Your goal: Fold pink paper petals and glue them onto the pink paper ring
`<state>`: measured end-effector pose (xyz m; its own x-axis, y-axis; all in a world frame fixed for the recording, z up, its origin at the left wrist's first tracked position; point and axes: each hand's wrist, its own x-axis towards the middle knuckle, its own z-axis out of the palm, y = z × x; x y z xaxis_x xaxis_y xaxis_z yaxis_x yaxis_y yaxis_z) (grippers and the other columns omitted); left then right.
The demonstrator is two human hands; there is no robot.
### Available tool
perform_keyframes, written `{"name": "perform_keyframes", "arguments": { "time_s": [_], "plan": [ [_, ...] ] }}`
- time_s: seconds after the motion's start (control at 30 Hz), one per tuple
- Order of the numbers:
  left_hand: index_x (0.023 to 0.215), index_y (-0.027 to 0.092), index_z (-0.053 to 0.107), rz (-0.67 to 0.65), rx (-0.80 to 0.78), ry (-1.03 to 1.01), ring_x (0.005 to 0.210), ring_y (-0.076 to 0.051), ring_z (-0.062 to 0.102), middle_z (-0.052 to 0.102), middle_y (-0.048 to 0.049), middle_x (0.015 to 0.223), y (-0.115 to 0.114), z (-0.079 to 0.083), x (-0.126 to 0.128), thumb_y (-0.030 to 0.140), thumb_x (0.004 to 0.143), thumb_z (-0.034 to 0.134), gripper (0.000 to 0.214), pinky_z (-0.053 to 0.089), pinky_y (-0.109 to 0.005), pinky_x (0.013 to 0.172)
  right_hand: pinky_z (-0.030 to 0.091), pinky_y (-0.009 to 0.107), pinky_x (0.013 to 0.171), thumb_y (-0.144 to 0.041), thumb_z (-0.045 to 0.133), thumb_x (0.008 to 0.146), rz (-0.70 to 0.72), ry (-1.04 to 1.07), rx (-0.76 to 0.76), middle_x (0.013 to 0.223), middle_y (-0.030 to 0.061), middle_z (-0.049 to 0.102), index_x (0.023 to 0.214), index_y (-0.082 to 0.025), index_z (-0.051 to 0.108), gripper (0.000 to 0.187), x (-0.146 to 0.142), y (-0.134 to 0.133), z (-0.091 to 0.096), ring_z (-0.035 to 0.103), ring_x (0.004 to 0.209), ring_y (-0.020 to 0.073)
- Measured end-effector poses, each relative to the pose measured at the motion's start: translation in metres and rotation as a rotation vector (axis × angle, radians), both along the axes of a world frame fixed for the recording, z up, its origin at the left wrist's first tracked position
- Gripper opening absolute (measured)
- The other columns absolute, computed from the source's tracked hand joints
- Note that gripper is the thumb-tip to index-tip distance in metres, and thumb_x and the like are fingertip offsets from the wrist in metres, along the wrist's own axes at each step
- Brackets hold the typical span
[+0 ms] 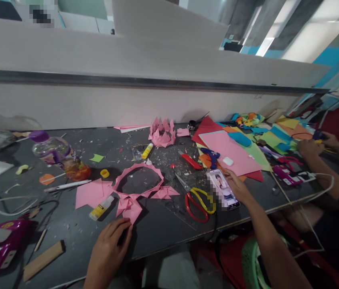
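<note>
My left hand (pixel 109 245) is at the front edge of the dark table, thumb and forefinger closed at the tip of a folded pink paper piece (pixel 129 206). That piece adjoins a pink paper ring (pixel 161 176) lying flat. A second folded pink piece (pixel 165 192) sits at the ring's lower right. My right hand (pixel 237 185) grips a smartphone (pixel 222 188), its lit screen showing a picture. Between the hands lie scissors (pixel 197 200) with red and yellow handles. A glue bottle (pixel 101 208) rests on pink paper (pixel 89 194) left of the ring.
Behind the ring are a pink paper crown (pixel 162 138), a glue stick (pixel 147 151) and a red cutter (pixel 191 160). A blue glue gun (pixel 211 156) lies by coloured sheets (pixel 235 150). A bottle (pixel 55 154) stands left. Another person's hands (pixel 310 147) work at right.
</note>
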<state>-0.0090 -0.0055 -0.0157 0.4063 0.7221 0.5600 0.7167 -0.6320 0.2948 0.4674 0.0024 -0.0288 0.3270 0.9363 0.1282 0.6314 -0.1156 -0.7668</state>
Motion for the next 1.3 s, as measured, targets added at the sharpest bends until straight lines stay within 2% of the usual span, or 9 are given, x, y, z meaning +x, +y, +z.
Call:
{"name": "perform_keyframes", "arguments": {
  "time_s": [0.27, 0.4, 0.57, 0.73, 0.9, 1.3],
  "plan": [
    [0.087, 0.019, 0.065, 0.024, -0.06, 0.003, 0.079, -0.018, 0.065, 0.069, -0.0068, 0.087, -0.002, 0.001, 0.001, 0.035, 0.091, 0.042, 0.029, 0.053, -0.031, 0.075, 0.046, 0.044, 0.094, -0.05, 0.053, 0.079, -0.055, 0.159, 0.117, 0.111, 0.0081, 0.062, 0.118, -0.028, 0.05, 0.045, 0.007, -0.017, -0.015, 0.058, 0.106, 0.0263],
    [0.087, 0.018, 0.065, 0.034, -0.056, 0.006, 0.08, -0.019, 0.065, 0.069, -0.0072, 0.088, -0.003, 0.0, 0.002, 0.036, 0.091, 0.042, 0.03, 0.053, -0.032, 0.074, 0.046, 0.046, 0.094, -0.052, 0.059, 0.075, 0.0, 0.227, 0.092, 0.115, 0.009, 0.061, 0.121, -0.029, 0.047, 0.053, 0.016, -0.023, -0.023, 0.058, 0.108, 0.027],
    [0.087, 0.017, 0.064, 0.038, -0.032, 0.01, 0.079, -0.019, 0.065, 0.069, -0.0071, 0.087, -0.003, 0.002, 0.003, 0.036, 0.092, 0.041, 0.03, 0.052, -0.033, 0.075, 0.043, 0.047, 0.098, -0.048, 0.064, 0.074, 0.117, 0.243, 0.064, 0.132, 0.0105, 0.053, 0.131, -0.029, 0.039, 0.065, 0.018, -0.037, -0.026, 0.05, 0.12, 0.0277],
    [0.086, 0.017, 0.064, 0.035, -0.024, 0.016, 0.078, -0.019, 0.065, 0.069, -0.007, 0.087, -0.002, 0.0, 0.004, 0.036, 0.092, 0.04, 0.03, 0.052, -0.032, 0.074, 0.038, 0.047, 0.103, -0.042, 0.064, 0.076, 0.156, 0.214, 0.065, 0.137, 0.0107, 0.048, 0.134, -0.029, 0.036, 0.066, 0.014, -0.045, -0.024, 0.045, 0.126, 0.0271],
    [0.086, 0.018, 0.064, 0.054, -0.063, -0.003, 0.079, -0.02, 0.065, 0.069, -0.007, 0.087, -0.003, -0.002, 0.003, 0.037, 0.091, 0.041, 0.03, 0.052, -0.033, 0.075, 0.039, 0.047, 0.102, -0.041, 0.063, 0.077, 0.122, 0.175, 0.068, 0.137, 0.0102, 0.047, 0.135, -0.029, 0.037, 0.065, 0.009, -0.046, -0.02, 0.047, 0.124, 0.0272],
    [0.086, 0.019, 0.064, 0.041, -0.071, 0.012, 0.079, -0.019, 0.065, 0.069, -0.0073, 0.087, -0.002, 0.004, 0.005, 0.035, 0.09, 0.043, 0.027, 0.053, -0.032, 0.075, 0.04, 0.046, 0.101, -0.038, 0.06, 0.078, 0.041, 0.218, 0.061, 0.134, 0.0095, 0.051, 0.132, -0.029, 0.04, 0.059, 0.011, -0.043, -0.022, 0.05, 0.12, 0.0252]
  ]
}}
